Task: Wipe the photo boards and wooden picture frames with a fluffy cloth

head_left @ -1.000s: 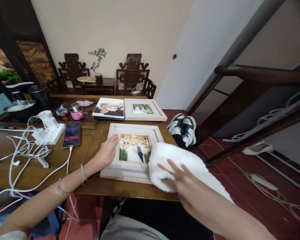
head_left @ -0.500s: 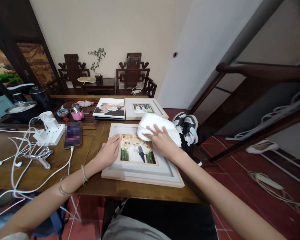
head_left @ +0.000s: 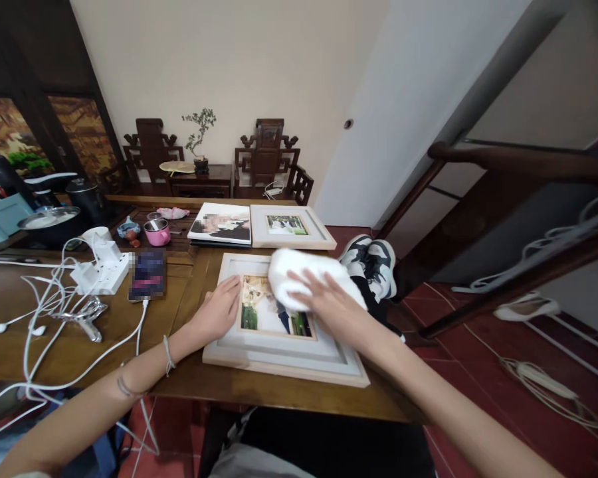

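Note:
A picture frame [head_left: 284, 367] with a pale wooden edge, a wide mat and a photo of two people in the middle lies flat on the wooden table. Across its left side rests my left hand [head_left: 221, 307], fingers stretched out and touching the glass near the photo's left edge. My right hand [head_left: 323, 299] presses a folded white towel [head_left: 292, 269] onto the upper right of the frame, fingers spread over the cloth and slightly blurred. Part of the photo is hidden under the towel and hand.
Behind the frame lie a second framed photo [head_left: 313, 219] and a photo album [head_left: 214, 229]. To the left are a charging phone [head_left: 147, 275], a white power strip [head_left: 109, 275] with tangled cables, and a pink cup [head_left: 157, 233]. Black-and-white sneakers [head_left: 379, 269] are just right of the towel.
My right hand has slid the towel toward me, and it covers more of the photo. My left hand stays on the frame. The whole view has shifted slightly.

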Demonstrator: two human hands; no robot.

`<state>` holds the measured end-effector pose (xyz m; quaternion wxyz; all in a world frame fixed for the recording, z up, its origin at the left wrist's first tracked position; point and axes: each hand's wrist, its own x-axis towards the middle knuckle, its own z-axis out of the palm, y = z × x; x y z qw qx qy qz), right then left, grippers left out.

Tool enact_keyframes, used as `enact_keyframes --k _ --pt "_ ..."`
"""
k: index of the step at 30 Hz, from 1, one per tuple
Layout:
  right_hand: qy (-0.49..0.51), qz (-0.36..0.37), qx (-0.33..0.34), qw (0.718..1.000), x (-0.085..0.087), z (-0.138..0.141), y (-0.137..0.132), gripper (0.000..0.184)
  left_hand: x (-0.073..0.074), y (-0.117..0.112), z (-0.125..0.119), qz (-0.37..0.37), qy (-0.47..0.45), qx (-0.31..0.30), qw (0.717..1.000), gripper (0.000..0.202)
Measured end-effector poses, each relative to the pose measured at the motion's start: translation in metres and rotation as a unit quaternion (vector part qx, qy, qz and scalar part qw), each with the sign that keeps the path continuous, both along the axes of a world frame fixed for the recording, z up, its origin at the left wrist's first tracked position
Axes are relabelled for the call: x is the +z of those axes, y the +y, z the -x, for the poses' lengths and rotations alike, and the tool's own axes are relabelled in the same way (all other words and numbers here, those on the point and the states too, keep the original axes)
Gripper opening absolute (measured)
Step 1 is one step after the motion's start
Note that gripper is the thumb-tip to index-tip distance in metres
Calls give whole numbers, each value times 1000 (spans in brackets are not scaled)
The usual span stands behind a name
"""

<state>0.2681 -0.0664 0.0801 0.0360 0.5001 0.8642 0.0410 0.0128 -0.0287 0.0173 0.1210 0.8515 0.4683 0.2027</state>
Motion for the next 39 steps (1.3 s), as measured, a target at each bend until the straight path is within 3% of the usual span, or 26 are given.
enact_keyframes --k 3,5,7,9,13,16,20,26,29,31,34,37,39 --pt "-12 -29 -75 997 -11 15 50 75 -4 2 1 -15 -10 -11 1000 41" --pt "-1 -16 -79 997 -15 25 54 73 -6 4 0 -19 -16 -13 1000 42" --pt "4 2 -49 999 -14 30 32 71 -7 4 0 -19 -21 -9 1000 41" --pt "-5 42 -8 999 -7 29 -7 73 -7 3 -1 -17 -24 -5 1000 41" --pt "1 183 44 982 18 23 -87 84 -5 1 -1 -13 -22 -5 1000 41" --pt "17 209 36 977 22 34 -106 81 -4 0 -1 -16 -17 -3 1000 41" --pt "37 123 5 992 1 45 -63 81 -3 0 0 -10 -14 -8 1000 41" --pt "60 -106 -69 990 -13 4 44 67 -2 0 1 -10 -8 -13 1000 41" --pt "40 -108 -51 992 -18 -1 61 66 -3 1 1 -12 -19 -9 1000 40" --pt "25 -68 -22 997 -23 5 46 68 -3 1 1 -9 -27 -7 1000 40" --pt "29 -5 8 1000 -23 15 -9 70 -3 0 0 -7 -30 -5 1000 40" --pt "42 99 46 993 -7 16 -72 76 -1 -1 -1 -6 -25 -1 1000 41" --pt "51 154 53 985 5 19 -97 79 -1 -2 -1 -4 -20 0 1000 41"
